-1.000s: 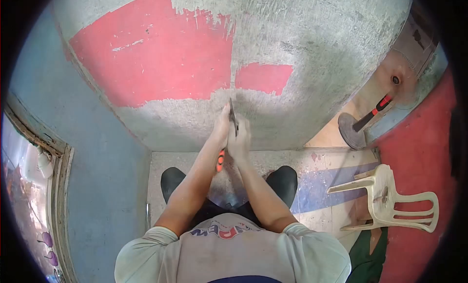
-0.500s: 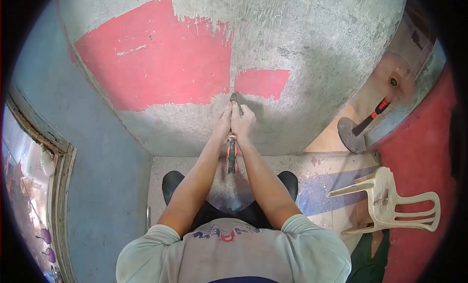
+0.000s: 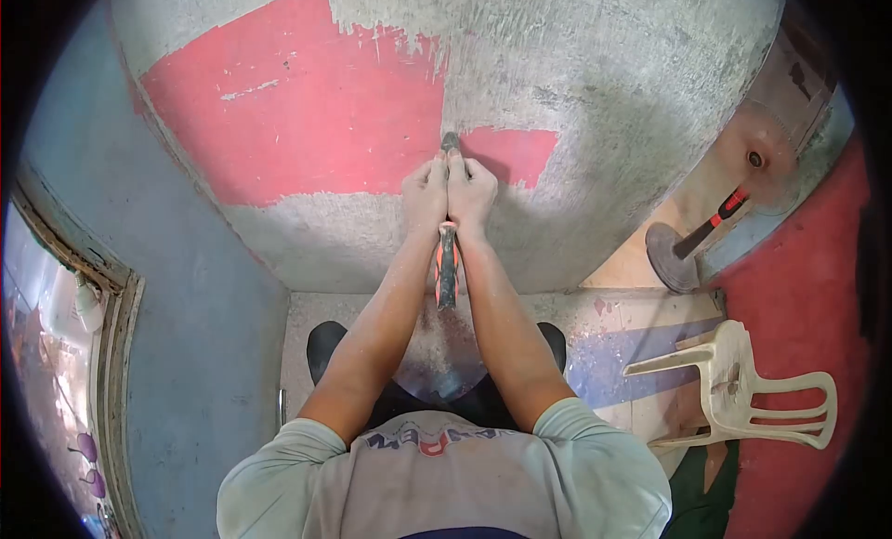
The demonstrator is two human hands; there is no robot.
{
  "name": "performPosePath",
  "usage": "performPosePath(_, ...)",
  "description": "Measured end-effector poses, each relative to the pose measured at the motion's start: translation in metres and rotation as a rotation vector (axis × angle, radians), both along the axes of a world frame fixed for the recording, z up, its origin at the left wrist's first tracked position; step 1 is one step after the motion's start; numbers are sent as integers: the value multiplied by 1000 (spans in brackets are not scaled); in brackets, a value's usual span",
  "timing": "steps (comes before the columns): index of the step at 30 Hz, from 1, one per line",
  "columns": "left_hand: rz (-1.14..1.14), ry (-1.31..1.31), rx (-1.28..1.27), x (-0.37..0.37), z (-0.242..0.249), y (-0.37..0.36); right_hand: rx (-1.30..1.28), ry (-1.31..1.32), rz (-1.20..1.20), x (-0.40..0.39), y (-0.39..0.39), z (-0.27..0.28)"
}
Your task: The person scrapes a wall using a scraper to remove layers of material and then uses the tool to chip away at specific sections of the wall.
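Both hands grip one tool (image 3: 448, 269) with a black and orange handle that points back toward my body. My left hand (image 3: 426, 191) is wrapped around its left side, and my right hand (image 3: 471, 193) closes on it from the right. The dark tip of the tool rests against the wall (image 3: 595, 102), between a large pink paint patch (image 3: 316, 121) and a smaller pink patch (image 3: 520, 151). Rough grey surface shows around both patches. My fingers hide the middle of the tool.
To the right, a standing fan (image 3: 671, 257) has a round base and a red and black pole. A pale plastic chair (image 3: 729, 381) stands by the red wall (image 3: 790, 288). On the left are a blue wall (image 3: 200, 353) and a wooden-framed opening (image 3: 116, 353).
Both hands and the tool have moved up along the wall, so the tip is now level with the top of the smaller pink patch. The arms reach farther forward.
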State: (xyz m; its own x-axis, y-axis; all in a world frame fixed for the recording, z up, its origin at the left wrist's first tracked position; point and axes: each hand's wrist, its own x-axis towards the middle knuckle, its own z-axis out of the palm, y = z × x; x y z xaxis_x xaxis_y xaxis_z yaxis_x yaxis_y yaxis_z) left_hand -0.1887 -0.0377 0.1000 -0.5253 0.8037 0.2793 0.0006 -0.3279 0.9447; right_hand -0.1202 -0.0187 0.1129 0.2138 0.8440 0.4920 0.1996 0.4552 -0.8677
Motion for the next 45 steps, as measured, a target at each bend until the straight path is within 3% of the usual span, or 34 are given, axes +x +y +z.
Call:
performPosePath(4, 118, 135, -159, 2, -54, -14, -65, -117, -59, 0, -6, -69)
performPosePath(5, 146, 137, -77, -3, -84, 4, -103, -100, -41, 1, -11, -71)
performPosePath(7, 121, 99, -37, -3, -68, 1, -177, -67, -5, 1, -16, -65)
performPosePath(10, -12, 32, 29, -10, -10, 4, 80, 7, -23, -7, 3, -15)
performPosePath(14, -65, -59, 73, -12, 16, 15, 5, 13, -6, -7, 5, 21)
performPosePath(17, 49, 104, 42, -13, -56, 16, -46, -93, -68, -5, 4, -45)
performPosePath(20, 6, -46, -159, -9, -109, 9, -136, -103, -88, -3, -13, -78)
performPosePath(21, -55, -53, -168, -12, -97, 4, -183, -86, -77, -3, -14, -78)
performPosePath(25, -47, -57, 43, -13, -7, 12, 111, 10, -64, -13, -1, 3)
performPosePath(27, -106, -99, 62, -15, 20, 12, 33, 30, -20, -13, 0, 21)
performPosePath(29, -62, -36, -15, -13, 6, 3, 72, -4, -50, -12, -2, 11)
performPosePath(32, 47, 24, -83, -2, -56, -7, 97, -83, -116, -7, -2, -69)
performPosePath(35, 92, 31, -37, 5, -98, -2, -97, 32, -34, -2, -3, -116)
performPosePath(36, 94, 29, -1, 6, -99, 2, -69, 4, -32, 0, 3, -109)
performPosePath(39, 67, 172, 11, -5, -40, 12, 12, -51, -26, 2, 5, -38)
performPosePath(42, 5, 20, 82, 1, -3, 8, -29, 85, 69, -1, 12, -16)
performPosePath(45, 119, 234, -12, -4, -53, 12, -54, -49, 3, 3, 5, -51)
